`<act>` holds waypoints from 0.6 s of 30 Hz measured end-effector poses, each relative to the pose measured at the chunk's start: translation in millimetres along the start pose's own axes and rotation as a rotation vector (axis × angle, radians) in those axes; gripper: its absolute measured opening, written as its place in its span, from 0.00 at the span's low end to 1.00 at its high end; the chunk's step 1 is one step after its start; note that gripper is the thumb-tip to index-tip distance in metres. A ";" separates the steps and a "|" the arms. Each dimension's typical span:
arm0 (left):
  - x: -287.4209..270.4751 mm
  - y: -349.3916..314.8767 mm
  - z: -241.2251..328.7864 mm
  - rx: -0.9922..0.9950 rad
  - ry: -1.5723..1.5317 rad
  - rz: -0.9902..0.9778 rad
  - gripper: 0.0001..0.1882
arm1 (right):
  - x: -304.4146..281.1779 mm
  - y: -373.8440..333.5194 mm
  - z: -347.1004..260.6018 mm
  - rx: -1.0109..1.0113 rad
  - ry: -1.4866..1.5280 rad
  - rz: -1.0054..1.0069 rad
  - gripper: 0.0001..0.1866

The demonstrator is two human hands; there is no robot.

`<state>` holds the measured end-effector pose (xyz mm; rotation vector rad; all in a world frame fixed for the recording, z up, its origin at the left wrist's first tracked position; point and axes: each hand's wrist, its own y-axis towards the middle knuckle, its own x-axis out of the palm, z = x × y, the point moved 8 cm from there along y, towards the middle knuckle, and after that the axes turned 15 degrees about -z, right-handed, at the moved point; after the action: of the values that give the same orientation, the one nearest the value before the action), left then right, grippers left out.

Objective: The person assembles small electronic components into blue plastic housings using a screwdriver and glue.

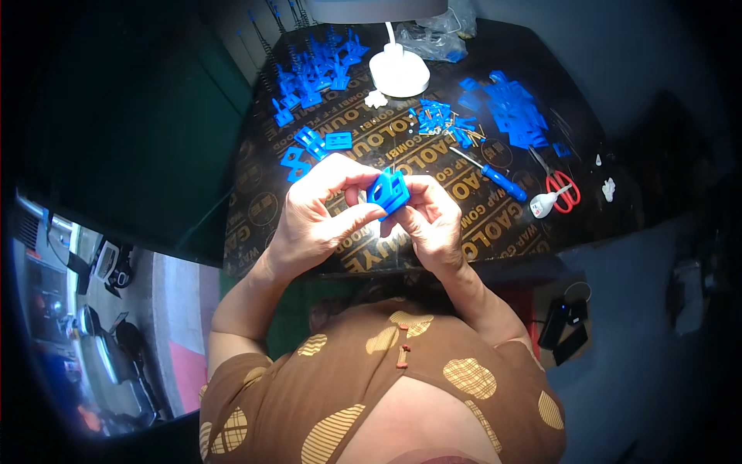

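A brown patterned blouse fills the lower view. Above it, a blue plastic part is grasped from both sides over the near edge of the bench: the left hand and right hand are each clenched on it. A blue-handled screwdriver and red scissors lie to the right.

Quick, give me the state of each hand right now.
Left hand: closed on the small blue plastic part, thumb and fingers gripping it.
Right hand: closed on the same blue plastic part, fingertips pinching its right side.
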<state>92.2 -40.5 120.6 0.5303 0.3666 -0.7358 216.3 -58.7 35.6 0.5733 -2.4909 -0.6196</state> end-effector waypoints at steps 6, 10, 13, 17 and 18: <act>7.1 4.2 10.7 0.050 0.155 -0.013 0.18 | -3.6 -2.7 1.0 -0.040 0.015 -0.015 0.15; 10.9 6.7 15.9 0.068 0.209 -0.012 0.19 | -4.4 -4.6 0.1 -0.051 0.021 -0.022 0.16; 10.7 5.8 18.0 0.064 0.248 -0.006 0.20 | -3.4 -4.5 0.3 -0.068 0.043 -0.018 0.16; 11.4 3.5 18.5 0.066 0.293 0.011 0.21 | -4.2 -7.5 0.9 -0.095 0.030 0.015 0.17; 11.6 2.9 18.3 0.065 0.292 0.012 0.21 | -5.5 -8.5 1.8 -0.098 0.017 0.027 0.17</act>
<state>104.6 -55.4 130.7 0.7041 0.6120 -0.6607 221.9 -62.3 27.7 0.5052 -2.4329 -0.7181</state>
